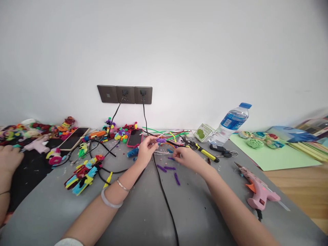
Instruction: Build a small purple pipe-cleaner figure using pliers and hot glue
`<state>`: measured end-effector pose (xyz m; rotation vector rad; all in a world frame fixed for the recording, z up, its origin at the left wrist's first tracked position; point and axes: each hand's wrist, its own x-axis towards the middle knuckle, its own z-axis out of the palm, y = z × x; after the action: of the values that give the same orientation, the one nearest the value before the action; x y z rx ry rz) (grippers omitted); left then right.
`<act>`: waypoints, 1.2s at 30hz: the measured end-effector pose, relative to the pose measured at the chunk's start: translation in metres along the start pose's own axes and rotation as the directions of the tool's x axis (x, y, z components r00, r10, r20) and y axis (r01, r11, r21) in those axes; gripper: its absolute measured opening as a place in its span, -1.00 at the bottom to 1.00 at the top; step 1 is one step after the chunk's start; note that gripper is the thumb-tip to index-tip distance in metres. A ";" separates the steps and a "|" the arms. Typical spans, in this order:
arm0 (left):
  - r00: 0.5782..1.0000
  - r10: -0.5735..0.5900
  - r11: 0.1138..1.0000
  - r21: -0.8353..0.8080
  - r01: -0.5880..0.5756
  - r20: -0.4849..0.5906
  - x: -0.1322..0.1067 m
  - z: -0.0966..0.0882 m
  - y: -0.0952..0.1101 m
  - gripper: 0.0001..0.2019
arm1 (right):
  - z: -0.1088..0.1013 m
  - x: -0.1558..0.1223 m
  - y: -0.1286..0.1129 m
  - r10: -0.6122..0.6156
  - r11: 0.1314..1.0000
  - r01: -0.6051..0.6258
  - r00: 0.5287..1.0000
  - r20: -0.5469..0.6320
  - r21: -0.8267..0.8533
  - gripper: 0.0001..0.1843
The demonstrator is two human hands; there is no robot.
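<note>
My left hand (148, 149) is closed in a pinch, with a short folded piece of purple pipe cleaner (161, 140) held up at its fingertips. Just to the right, my right hand (185, 158) is bent low over the grey table, its thumb and finger pinched on another purple pipe cleaner piece (171, 158). Several more purple pieces (176, 178) lie loose on the table below the hands. A bright blue fuzzy roll (132, 152) is left of my left hand. Behind the hands are loose pipe cleaner stems (174, 136) in green, yellow and red.
Yellow-and-black pliers (205, 152), a small box (204, 132), a tilted water bottle (230, 124) and a key fob (220, 149) stand right. A pink glue gun (262, 194) lies nearer. A black cable (164, 196) crosses the table. Left are pipe-cleaner figures (83, 174), phones and another person's hand (9, 159).
</note>
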<state>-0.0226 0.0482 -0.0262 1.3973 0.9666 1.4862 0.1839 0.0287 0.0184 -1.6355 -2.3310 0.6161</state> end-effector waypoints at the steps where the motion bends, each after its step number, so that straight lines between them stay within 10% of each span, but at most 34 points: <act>1: 1.000 -0.006 1.000 -0.002 0.006 0.013 0.000 0.000 -0.001 -0.77 | -0.006 0.002 0.008 0.023 0.998 -0.021 0.999 -0.024 0.064 -0.87; 7: 0.993 -0.059 0.998 -0.015 0.061 0.101 0.000 0.000 -0.004 -0.75 | -0.028 0.011 0.052 0.187 0.831 0.007 0.938 -0.293 0.556 -0.65; 13: 0.976 -0.118 0.992 -0.013 0.123 0.185 -0.002 0.001 -0.005 -0.74 | -0.014 0.012 0.024 0.131 0.580 0.136 0.958 -0.256 0.803 -0.58; 36: 0.983 -0.103 0.994 0.046 0.097 0.152 -0.001 0.001 -0.003 -0.74 | -0.015 0.003 0.016 0.065 0.539 0.193 0.961 -0.269 0.820 -0.63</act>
<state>-0.0210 0.0482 -0.0288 1.4466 0.9577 1.2727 0.2020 0.0395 0.0238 -1.0435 -1.4474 1.1787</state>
